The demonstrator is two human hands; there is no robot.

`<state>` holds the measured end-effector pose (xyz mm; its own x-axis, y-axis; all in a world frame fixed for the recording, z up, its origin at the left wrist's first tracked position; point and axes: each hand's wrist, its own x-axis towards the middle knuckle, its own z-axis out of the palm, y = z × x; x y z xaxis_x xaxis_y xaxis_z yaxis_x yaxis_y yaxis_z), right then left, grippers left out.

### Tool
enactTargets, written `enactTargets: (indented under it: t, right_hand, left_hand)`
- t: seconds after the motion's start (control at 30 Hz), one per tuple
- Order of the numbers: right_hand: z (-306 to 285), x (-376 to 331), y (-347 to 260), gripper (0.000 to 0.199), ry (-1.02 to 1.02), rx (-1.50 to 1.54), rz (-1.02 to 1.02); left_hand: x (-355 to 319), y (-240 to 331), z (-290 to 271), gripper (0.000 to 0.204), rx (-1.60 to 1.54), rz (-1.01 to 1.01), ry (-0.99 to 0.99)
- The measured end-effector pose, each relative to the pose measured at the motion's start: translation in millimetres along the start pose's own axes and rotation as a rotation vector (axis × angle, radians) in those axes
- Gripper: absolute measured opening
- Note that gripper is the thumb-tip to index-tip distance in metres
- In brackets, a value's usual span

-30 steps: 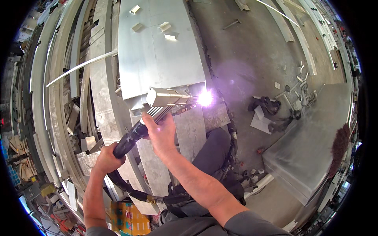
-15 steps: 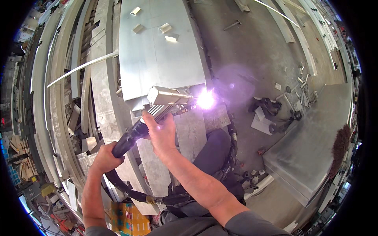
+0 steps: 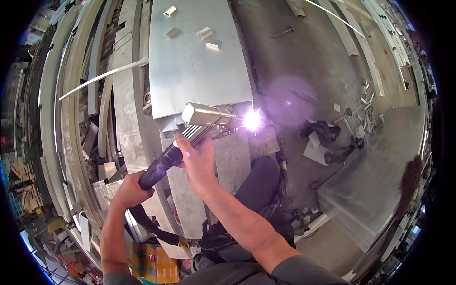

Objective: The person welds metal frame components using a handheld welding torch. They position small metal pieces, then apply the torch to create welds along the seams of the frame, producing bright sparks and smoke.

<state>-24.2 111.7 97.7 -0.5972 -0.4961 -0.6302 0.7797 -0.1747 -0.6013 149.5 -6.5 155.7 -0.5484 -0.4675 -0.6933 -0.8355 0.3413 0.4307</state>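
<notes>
The work in hand looks like welding, with the step itself under way: a bright arc (image 3: 251, 119) burns at the tip of a torch (image 3: 206, 114), at or just beside the near right corner of a grey metal panel (image 3: 198, 78). The glare hides the exact contact, so whether the tip touches metal cannot be told. The torch lies slantwise across the person's front, its silvery body along the panel's near edge and its finned grip sloping back toward the lower left. The right hand (image 3: 198, 159) is clamped round that grip, thumb on top by the fins; whether a finger presses a trigger is hidden. The left hand (image 3: 130, 191) is closed round the thick black cable (image 3: 160, 167) behind it, seemingly bearing its weight and steadying the aim. From there a thinner hose (image 3: 151, 227) loops down toward the person's lap. Four small offcuts (image 3: 205, 33) lie on the far part of the panel, well apart from the arc. The next move seems to call for a steady tip and an even pace along the joint, both hands guiding together, with enough slack in the hose that it does not tug the torch aside.
</notes>
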Motion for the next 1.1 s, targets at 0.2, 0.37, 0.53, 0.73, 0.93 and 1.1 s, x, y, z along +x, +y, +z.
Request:
enactTargets:
  t: [0.2, 0.37, 0.53, 0.73, 0.93, 1.1]
  right_hand:
    - [0.3, 2.6, -0.8, 0.042, 0.041, -0.028, -0.025]
    - [1.2, -13.7, -20.8, 0.041, -0.013, -0.053, 0.076]
    - [1.7, -52.3, -0.4, 0.047, -0.175, -0.17, -0.027]
    - [3.1, -96.9, 16.5, 0.051, -0.298, -0.21, 0.004]
    - [5.8, -117.6, -11.8, 0.048, -0.42, -0.166, 0.177]
    - [12.9, -110.4, -46.8, 0.043, -0.536, -0.065, 0.087]
  left_hand:
    - [-4.0, 12.4, -5.4, 0.039, 0.013, -0.054, -0.028]
    - [-21.5, 18.6, -7.2, 0.041, 0.039, -0.088, 0.01]
    - [-67.2, -19.5, 17.0, 0.042, 0.036, -0.135, 0.1]
    - [-132.7, -36.6, 49.2, 0.049, -0.221, -0.173, 0.18]
    - [-170.6, -51.7, 56.1, 0.07, -0.932, -0.113, 0.014]
    - [-163.7, -24.7, 50.3, 0.074, -1.112, -0.022, -0.12]
